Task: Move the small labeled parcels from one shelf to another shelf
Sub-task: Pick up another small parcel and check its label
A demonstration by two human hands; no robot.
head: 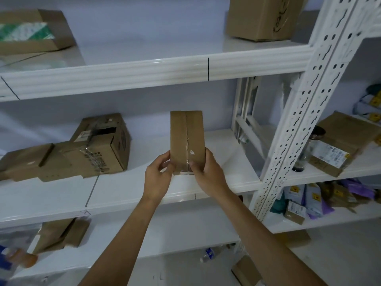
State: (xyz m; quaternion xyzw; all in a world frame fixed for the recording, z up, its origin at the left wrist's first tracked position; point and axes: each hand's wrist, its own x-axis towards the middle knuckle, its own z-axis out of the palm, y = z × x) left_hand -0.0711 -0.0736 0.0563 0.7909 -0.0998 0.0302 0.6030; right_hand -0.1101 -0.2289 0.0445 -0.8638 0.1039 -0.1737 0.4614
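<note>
A small brown cardboard parcel (186, 135), sealed down its middle with clear tape, stands upright over the middle shelf (127, 195) of the white rack. My left hand (157, 179) grips its lower left edge. My right hand (207, 172) holds its lower right edge, thumb on the taped seam. I cannot tell whether the parcel's bottom touches the shelf board. More small labeled parcels (296, 211) lie heaped on a lower shelf of the neighbouring rack at right.
Torn cardboard boxes (99, 149) sit at the left of the middle shelf. The top shelf carries a flat box (31, 34) and a tall box (261, 17). A perforated white upright (305, 112) divides the racks. A labeled box (338, 149) and a bottle (309, 149) stand at right.
</note>
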